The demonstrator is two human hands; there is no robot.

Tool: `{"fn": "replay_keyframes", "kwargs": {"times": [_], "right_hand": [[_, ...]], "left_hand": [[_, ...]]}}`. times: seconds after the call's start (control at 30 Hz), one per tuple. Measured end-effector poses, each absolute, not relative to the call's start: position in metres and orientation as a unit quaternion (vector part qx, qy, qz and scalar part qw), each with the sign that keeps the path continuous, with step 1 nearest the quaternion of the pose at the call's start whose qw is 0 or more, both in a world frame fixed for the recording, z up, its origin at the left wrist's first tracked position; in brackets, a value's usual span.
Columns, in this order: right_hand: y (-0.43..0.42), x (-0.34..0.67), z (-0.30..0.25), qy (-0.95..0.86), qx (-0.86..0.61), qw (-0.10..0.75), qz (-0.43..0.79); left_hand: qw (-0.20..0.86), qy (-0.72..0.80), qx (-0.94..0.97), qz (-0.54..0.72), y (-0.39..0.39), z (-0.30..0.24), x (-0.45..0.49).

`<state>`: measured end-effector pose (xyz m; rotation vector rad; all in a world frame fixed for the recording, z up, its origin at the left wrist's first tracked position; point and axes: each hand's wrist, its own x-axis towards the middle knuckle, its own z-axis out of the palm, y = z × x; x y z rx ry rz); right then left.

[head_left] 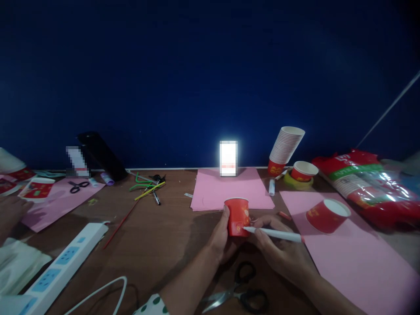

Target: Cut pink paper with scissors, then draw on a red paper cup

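Note:
My left hand [220,236] is wrapped round a red paper cup [236,214] with a gold print, holding it upright above the table. In my right hand [278,249] is a white marker pen [282,234], its tip at the lower front of the cup. Some of the right fingers lie behind the pen, close to the cup's side. Below my hands lies a pair of black-handled scissors [238,288]. Just beyond the cup is a stack of pink paper [226,192].
A lit phone [229,158] leans at the back. To the right are stacked paper cups [285,146], a tilted red cup [324,216] on pink paper and a red plastic pack [364,188]. A power strip [62,258] and another person's hand [13,212] are at left.

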<state>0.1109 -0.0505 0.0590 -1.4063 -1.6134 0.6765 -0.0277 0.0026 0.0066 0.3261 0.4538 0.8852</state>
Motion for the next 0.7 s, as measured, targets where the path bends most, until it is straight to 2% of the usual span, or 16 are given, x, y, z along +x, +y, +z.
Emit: {"fn": "replay_keyframes", "kwargs": {"times": [0.33, 0.7], "right_hand": [[-0.0515, 0.1101, 0.0585, -0.633, -0.555, 0.454, 0.29], [-0.0501, 0.1118, 0.0593, -0.664, -0.556, 0.416, 0.277]], "left_hand": [[0.866, 0.223, 0.152, 0.422, 0.0024, 0.0078, -0.0283], [0.867, 0.225, 0.151, 0.418, 0.0027, 0.0082, -0.0293]]}}
